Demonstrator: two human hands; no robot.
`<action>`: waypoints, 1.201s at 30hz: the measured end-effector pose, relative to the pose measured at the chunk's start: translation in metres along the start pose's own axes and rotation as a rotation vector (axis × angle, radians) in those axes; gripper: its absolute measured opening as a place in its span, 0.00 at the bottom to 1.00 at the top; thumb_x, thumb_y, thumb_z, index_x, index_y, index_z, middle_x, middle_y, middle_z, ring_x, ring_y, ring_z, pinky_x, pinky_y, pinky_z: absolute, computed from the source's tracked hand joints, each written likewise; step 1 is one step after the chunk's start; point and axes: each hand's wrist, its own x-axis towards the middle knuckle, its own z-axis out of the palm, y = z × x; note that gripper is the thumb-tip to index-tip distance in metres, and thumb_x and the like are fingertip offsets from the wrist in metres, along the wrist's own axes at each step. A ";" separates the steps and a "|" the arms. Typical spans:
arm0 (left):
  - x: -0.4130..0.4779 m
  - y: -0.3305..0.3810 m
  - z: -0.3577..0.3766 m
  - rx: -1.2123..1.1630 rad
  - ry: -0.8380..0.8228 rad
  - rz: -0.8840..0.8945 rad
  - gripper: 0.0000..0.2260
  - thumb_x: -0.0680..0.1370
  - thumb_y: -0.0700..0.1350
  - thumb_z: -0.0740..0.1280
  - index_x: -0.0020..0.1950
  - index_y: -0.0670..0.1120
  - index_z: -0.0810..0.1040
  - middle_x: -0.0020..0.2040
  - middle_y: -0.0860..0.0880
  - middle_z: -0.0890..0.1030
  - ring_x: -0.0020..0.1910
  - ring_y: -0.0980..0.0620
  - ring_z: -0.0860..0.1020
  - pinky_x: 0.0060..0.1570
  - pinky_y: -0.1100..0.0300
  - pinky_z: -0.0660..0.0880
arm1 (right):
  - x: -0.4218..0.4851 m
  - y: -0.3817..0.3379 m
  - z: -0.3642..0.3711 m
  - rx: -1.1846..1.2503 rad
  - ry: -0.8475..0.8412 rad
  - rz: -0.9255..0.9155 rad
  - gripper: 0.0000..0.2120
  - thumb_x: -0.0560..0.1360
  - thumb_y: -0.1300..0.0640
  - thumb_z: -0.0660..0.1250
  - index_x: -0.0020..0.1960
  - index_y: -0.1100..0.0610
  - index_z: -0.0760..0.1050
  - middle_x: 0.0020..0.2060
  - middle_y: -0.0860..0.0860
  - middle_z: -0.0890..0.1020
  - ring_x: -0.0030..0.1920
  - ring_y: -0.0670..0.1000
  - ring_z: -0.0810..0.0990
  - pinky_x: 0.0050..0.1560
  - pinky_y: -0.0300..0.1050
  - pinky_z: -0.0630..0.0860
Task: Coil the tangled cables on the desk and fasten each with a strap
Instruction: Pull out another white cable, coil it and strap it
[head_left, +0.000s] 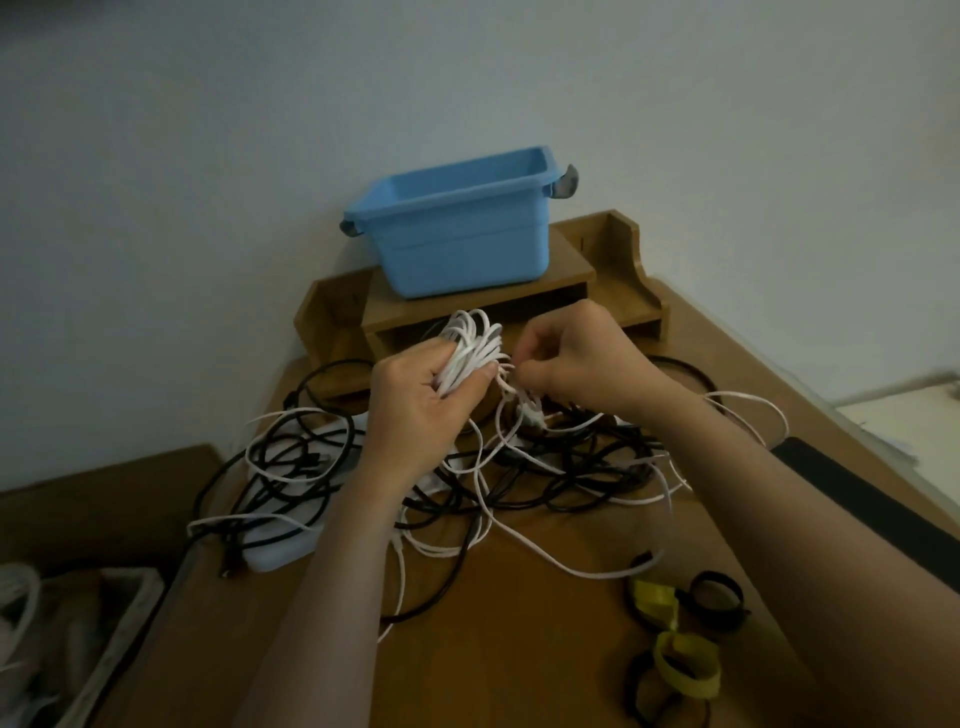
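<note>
My left hand (415, 400) grips a bundle of white cable loops (475, 340) held up above the desk. Just to its right, my right hand (576, 364) pinches the loose white strand (511, 387) coming off that bundle. Below both hands a tangle of black and white cables (524, 483) spreads over the wooden desk (498, 654). Yellow and black straps (675, 639) lie in loops at the desk's front right.
A blue plastic bin (457, 234) stands on a wooden desk organizer (613, 291) against the wall. A white power strip (283, 545) lies under the cables at left. A black pad (872, 509) lies along the right edge. A basket (62, 644) sits lower left.
</note>
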 end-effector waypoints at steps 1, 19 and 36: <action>-0.002 -0.001 0.001 0.015 0.044 0.002 0.11 0.79 0.42 0.73 0.38 0.39 0.80 0.32 0.49 0.77 0.30 0.50 0.76 0.29 0.55 0.74 | 0.000 0.000 0.001 0.082 0.028 0.045 0.03 0.73 0.63 0.74 0.40 0.59 0.82 0.32 0.51 0.84 0.32 0.47 0.82 0.34 0.38 0.79; -0.004 0.013 0.003 -0.222 -0.069 -0.309 0.02 0.79 0.42 0.71 0.50 0.47 0.84 0.40 0.49 0.84 0.37 0.52 0.81 0.35 0.58 0.79 | 0.003 0.000 0.005 0.054 -0.121 0.170 0.14 0.77 0.56 0.70 0.38 0.65 0.80 0.28 0.51 0.78 0.28 0.43 0.73 0.32 0.36 0.71; 0.009 0.013 0.008 -0.925 0.116 -0.852 0.09 0.81 0.42 0.66 0.51 0.39 0.85 0.46 0.43 0.86 0.36 0.51 0.82 0.39 0.58 0.78 | 0.003 0.002 0.008 0.895 -0.044 0.322 0.09 0.81 0.61 0.65 0.45 0.64 0.80 0.33 0.54 0.77 0.33 0.49 0.74 0.33 0.39 0.74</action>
